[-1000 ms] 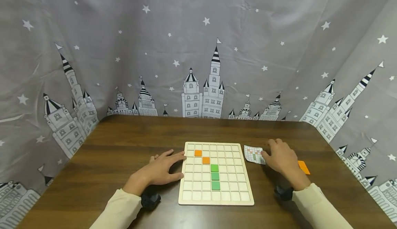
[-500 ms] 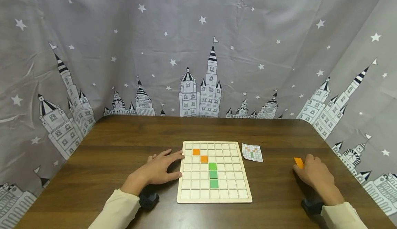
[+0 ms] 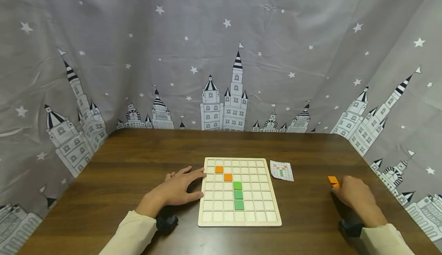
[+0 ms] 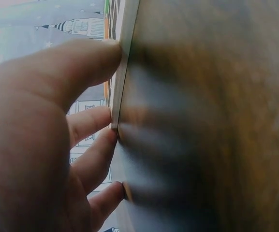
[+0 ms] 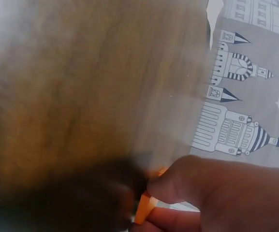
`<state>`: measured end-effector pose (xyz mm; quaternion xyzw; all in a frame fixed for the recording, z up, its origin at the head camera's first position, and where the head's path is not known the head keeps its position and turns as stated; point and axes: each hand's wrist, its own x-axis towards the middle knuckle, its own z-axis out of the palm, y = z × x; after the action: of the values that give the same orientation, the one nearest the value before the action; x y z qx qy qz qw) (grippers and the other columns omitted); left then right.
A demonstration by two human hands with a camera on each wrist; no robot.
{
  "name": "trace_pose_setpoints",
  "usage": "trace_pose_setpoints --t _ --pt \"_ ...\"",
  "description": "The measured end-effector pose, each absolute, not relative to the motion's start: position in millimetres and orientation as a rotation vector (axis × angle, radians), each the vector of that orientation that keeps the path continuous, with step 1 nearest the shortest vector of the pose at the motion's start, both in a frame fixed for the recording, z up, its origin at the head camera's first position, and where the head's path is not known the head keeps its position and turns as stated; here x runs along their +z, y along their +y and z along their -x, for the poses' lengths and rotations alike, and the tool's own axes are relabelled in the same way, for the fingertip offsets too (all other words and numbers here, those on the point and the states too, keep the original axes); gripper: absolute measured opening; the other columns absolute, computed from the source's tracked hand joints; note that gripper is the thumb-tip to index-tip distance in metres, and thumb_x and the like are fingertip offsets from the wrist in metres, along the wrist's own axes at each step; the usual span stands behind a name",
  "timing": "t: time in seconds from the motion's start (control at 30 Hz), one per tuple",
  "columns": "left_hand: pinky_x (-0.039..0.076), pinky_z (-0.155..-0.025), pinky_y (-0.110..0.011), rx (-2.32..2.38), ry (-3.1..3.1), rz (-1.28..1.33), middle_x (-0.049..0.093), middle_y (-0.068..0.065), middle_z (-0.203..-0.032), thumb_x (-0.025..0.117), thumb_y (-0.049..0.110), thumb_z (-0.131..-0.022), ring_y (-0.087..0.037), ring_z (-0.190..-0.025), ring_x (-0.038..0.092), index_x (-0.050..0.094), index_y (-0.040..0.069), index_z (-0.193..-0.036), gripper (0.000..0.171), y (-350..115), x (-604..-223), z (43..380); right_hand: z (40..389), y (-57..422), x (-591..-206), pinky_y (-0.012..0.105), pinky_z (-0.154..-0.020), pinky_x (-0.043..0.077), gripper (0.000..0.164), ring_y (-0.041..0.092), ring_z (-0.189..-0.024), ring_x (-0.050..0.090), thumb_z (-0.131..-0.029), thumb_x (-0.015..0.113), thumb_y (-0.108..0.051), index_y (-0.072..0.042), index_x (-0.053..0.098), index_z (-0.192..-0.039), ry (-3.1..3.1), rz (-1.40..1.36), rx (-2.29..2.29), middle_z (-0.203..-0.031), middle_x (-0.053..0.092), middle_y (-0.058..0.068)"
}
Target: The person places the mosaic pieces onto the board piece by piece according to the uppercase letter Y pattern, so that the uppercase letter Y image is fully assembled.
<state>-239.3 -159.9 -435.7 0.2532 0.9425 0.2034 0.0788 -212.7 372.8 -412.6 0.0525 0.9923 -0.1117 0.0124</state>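
Observation:
A pale wooden grid board [image 3: 215, 218] lies on the table, with two orange tiles [image 3: 228, 177] and several green tiles [image 3: 238, 195] set in its cells. My left hand [image 3: 176, 189] rests at the board's left side, its thumb and fingertips spread along the edge [image 4: 124, 58]. On the right, my right hand [image 3: 355, 195] pinches an orange tile [image 5: 145, 208] between thumb and fingers; its far part is hidden by the hand. Another orange tile [image 3: 333, 179] lies just beyond the fingertips.
A small printed card [image 3: 281, 170] with a coloured grid pattern lies right of the board. The brown wooden table [image 3: 155, 147] ends at a grey curtain [image 3: 276, 55] printed with castles and stars.
My right hand has gone from beside the card to the orange tiles farther right, and its fingers have closed on one. My left hand stays at the board's edge.

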Motion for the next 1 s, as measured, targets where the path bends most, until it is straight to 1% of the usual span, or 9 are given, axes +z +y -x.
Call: trace_pose_setpoints --t 0.1,0.23,0.33,0.47,0.57,0.7,0.8,0.9,1.0 --pt "0.019 -0.101 -0.08 0.612 2.823 -0.761 0.038 0.003 -0.16 0.068 0.046 -0.094 -0.04 -0.148 0.025 0.052 0.023 -0.149 0.061 -159 -435 239 215 367 -406 0.054 -0.056 0.046 0.022 0.033 -0.064 0.055 -0.085 0.066 -0.023 -0.005 0.058 -0.075 3.128 -0.131 -0.347 -0.073 0.058 0.016" --pt "0.019 -0.1 -0.08 0.607 2.83 -0.76 0.038 0.003 -0.16 0.068 0.047 -0.094 -0.04 -0.148 0.025 0.052 0.023 -0.149 0.062 -159 -435 239 223 347 -400 0.047 -0.053 0.042 0.021 0.028 -0.063 0.05 -0.085 0.068 -0.021 -0.007 0.056 -0.075 3.21 -0.009 -0.355 -0.071 0.052 0.008" --pt "0.019 -0.101 -0.08 0.605 2.829 -0.75 0.038 0.003 -0.16 0.068 0.048 -0.094 -0.039 -0.148 0.025 0.052 0.023 -0.149 0.062 -160 -435 239 233 324 -399 0.044 -0.054 0.041 0.02 0.026 -0.064 0.049 -0.085 0.071 -0.02 -0.005 0.058 -0.081 3.243 0.138 -0.354 -0.073 0.051 0.007" --pt "0.018 -0.101 -0.08 0.607 2.821 -0.746 0.037 0.005 -0.161 0.067 0.049 -0.094 -0.038 -0.149 0.024 0.051 0.025 -0.15 0.063 -160 -435 239 248 288 -404 0.043 -0.059 0.046 0.022 0.023 -0.067 0.052 -0.084 0.074 -0.018 0.0 0.067 -0.095 3.238 0.351 -0.329 -0.081 0.056 0.006" --pt "0.017 -0.102 -0.08 0.61 2.813 -0.75 0.037 0.005 -0.161 0.067 0.05 -0.094 -0.037 -0.149 0.024 0.051 0.025 -0.15 0.063 -160 -435 239 257 260 -409 0.042 -0.061 0.05 0.022 0.02 -0.068 0.054 -0.084 0.075 -0.018 -0.002 0.069 -0.098 3.232 0.528 -0.341 -0.086 0.059 0.004" --pt "0.017 -0.102 -0.08 0.609 2.812 -0.745 0.037 0.005 -0.16 0.067 0.051 -0.094 -0.037 -0.149 0.024 0.051 0.026 -0.149 0.063 -161 -437 239 263 223 -415 0.035 -0.059 0.049 0.014 0.013 -0.068 0.053 -0.085 0.075 -0.016 -0.009 0.07 -0.095 3.193 0.79 -0.373 -0.088 0.06 -0.001" --pt "0.018 -0.102 -0.08 0.607 2.815 -0.741 0.037 0.005 -0.16 0.067 0.051 -0.094 -0.036 -0.149 0.024 0.051 0.026 -0.149 0.063 -161 -438 238 264 199 -416 0.031 -0.06 0.048 0.012 0.01 -0.07 0.053 -0.085 0.076 -0.016 -0.011 0.07 -0.094 3.128 0.945 -0.383 -0.088 0.06 -0.003" --pt "0.018 -0.101 -0.08 0.608 2.821 -0.745 0.037 0.006 -0.16 0.067 0.051 -0.094 -0.037 -0.149 0.024 0.051 0.026 -0.149 0.063 -161 -438 238 265 180 -417 0.03 -0.06 0.048 0.009 0.01 -0.072 0.054 -0.085 0.076 -0.016 -0.013 0.07 -0.092 3.069 1.028 -0.371 -0.089 0.061 -0.003" --pt "0.019 -0.101 -0.08 0.611 2.827 -0.75 0.037 0.006 -0.16 0.067 0.051 -0.094 -0.037 -0.149 0.024 0.052 0.025 -0.149 0.062 -161 -439 237 266 171 -418 0.031 -0.06 0.048 0.007 0.011 -0.072 0.053 -0.086 0.075 -0.015 -0.014 0.07 -0.091 3.045 1.052 -0.351 -0.089 0.061 -0.003"
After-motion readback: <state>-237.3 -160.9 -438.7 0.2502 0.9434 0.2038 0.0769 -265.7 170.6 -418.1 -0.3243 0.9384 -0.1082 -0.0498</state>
